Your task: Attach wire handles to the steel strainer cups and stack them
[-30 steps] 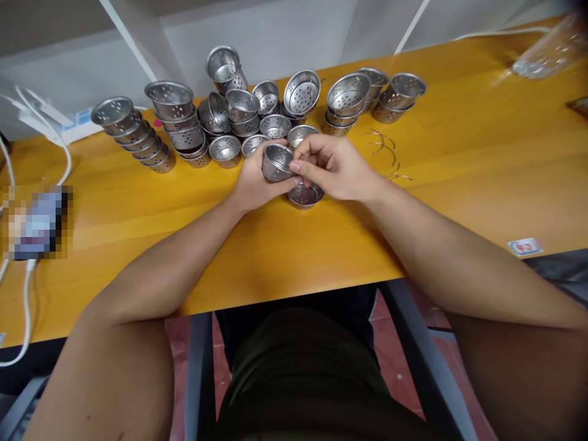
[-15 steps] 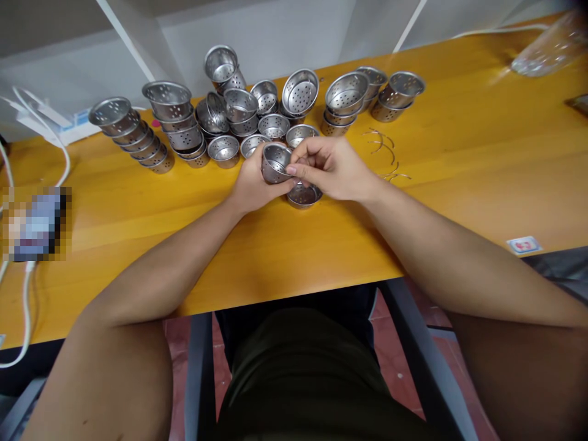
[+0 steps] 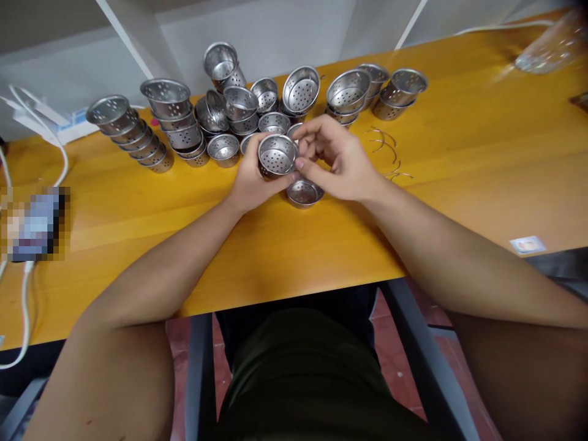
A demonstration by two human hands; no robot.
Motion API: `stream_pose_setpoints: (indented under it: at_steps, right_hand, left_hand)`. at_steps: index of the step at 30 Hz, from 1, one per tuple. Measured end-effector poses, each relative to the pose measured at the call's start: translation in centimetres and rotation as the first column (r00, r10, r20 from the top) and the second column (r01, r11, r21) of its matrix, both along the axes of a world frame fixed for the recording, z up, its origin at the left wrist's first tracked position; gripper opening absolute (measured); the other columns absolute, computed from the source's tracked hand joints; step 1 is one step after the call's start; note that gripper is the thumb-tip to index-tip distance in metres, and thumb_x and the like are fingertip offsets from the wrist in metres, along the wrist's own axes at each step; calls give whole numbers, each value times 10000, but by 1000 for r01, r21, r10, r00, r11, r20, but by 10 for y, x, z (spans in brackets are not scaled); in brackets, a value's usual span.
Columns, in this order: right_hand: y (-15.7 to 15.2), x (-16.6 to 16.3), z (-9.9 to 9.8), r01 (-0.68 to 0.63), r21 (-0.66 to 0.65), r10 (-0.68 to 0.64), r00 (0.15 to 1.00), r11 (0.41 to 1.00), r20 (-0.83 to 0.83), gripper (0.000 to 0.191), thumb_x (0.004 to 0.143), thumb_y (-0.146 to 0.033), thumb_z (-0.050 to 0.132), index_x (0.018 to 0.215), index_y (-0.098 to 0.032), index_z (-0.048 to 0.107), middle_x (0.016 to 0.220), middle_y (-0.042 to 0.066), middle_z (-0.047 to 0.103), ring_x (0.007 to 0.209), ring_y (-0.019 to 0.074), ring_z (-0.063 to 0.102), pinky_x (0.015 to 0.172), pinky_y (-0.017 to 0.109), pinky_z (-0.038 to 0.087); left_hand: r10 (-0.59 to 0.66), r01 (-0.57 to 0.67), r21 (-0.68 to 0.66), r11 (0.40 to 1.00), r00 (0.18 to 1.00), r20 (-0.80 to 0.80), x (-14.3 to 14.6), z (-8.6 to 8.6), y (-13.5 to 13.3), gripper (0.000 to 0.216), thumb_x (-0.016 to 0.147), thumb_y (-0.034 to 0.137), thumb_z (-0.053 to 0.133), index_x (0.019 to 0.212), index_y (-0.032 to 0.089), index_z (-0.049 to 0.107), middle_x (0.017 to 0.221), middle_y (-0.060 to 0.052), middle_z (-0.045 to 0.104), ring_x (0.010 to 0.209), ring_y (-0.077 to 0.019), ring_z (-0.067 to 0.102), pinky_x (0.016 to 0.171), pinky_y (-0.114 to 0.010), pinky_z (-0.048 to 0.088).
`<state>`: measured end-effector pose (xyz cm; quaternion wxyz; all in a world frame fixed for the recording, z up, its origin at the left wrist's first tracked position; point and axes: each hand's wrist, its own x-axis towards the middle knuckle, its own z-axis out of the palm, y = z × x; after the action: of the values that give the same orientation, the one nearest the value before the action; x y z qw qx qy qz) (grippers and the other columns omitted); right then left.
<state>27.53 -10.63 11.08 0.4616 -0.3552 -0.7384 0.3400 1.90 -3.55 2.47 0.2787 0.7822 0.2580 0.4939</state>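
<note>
My left hand (image 3: 250,180) grips a small perforated metal cup (image 3: 276,155) from below and behind, its open mouth facing up toward me. My right hand (image 3: 337,160) is at the cup's right side, thumb against its rim and fingers curled above it; whether they pinch anything is hidden. Just below the hands another metal cup (image 3: 303,193) sits on the orange table (image 3: 285,245). A few thin curved wire handles (image 3: 383,141) lie on the table to the right of my right hand.
Many more perforated cups crowd the table's far side: a leaning stack (image 3: 131,131) at left, a pile (image 3: 239,104) in the middle, nested ones (image 3: 367,92) at right. White cables (image 3: 27,306) and a blurred-out device (image 3: 34,223) lie at left, a sticker (image 3: 528,245) at right.
The held cup has been turned from lying on its side to mouth-up and lifted slightly. My right hand's fingers moved from inside the cup's rim to its right side.
</note>
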Motion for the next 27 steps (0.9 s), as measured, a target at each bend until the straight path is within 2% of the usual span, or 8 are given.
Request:
stream_pose_setpoints:
  at_steps: [5,8,11,15,21,24,27]
  right_hand:
    - [-3,8,9,86,111,-104,981,990,167,568,1119,-890,858,1391,-392,882,1515,155,809,1280,415,815,1126,638,769]
    - [-3,10,10,69,120,-98,962,990,255,495,1150,-812,844,1423,-405,914,1568,161,820,1440,463,783,1211,692,750]
    - [-2,10,9,40,132,-80,946,990,315,473,1179,-731,821,1476,-375,913,1622,171,809,1507,474,763,1268,702,726]
    - [-1,10,8,-10,140,-43,926,990,375,481,1192,-680,812,1521,-338,886,1635,181,792,1476,456,775,1290,686,709]
    - [-2,13,9,-33,128,-21,917,991,398,630,1196,-806,797,1645,-364,807,1587,168,784,1360,416,802,1198,629,739]
    - [0,16,7,-56,144,-1,930,988,368,604,1203,-832,784,1568,-352,825,1558,162,782,1284,394,805,1167,612,739]
    - [4,17,4,-104,193,29,934,976,357,508,1222,-783,776,1436,-330,857,1518,161,787,1298,395,785,1172,611,726]
  left_hand:
    - [9,-9,28,1000,1000,-11,-2,-6,7,1117,976,1099,914,1728,396,480,1625,-95,735,1477,-358,834,1253,-558,731]
    - [27,-26,28,999,999,-36,-3,-4,6,1095,1017,1057,913,1783,411,473,1655,-102,716,1573,-400,816,1314,-607,715]
    - [30,-29,26,999,999,-41,-2,-3,5,1094,1036,973,968,1824,398,472,1639,-119,727,1606,-425,807,1362,-639,704]
    - [39,-37,37,999,998,-55,-2,-5,3,1106,1073,884,990,1889,401,420,1650,-134,723,1621,-431,798,1400,-653,688]
    - [-29,31,80,996,999,-33,-5,-6,4,1023,1135,928,875,1893,432,400,1684,-129,695,1596,-405,797,1395,-646,674]
    - [-65,66,94,993,998,-21,-7,-4,4,1011,1151,923,854,1914,443,394,1733,-137,674,1609,-397,781,1421,-640,655]
    - [-65,69,91,993,997,-52,-7,-3,2,1049,1157,932,838,1955,448,359,1760,-138,657,1628,-389,765,1428,-625,652]
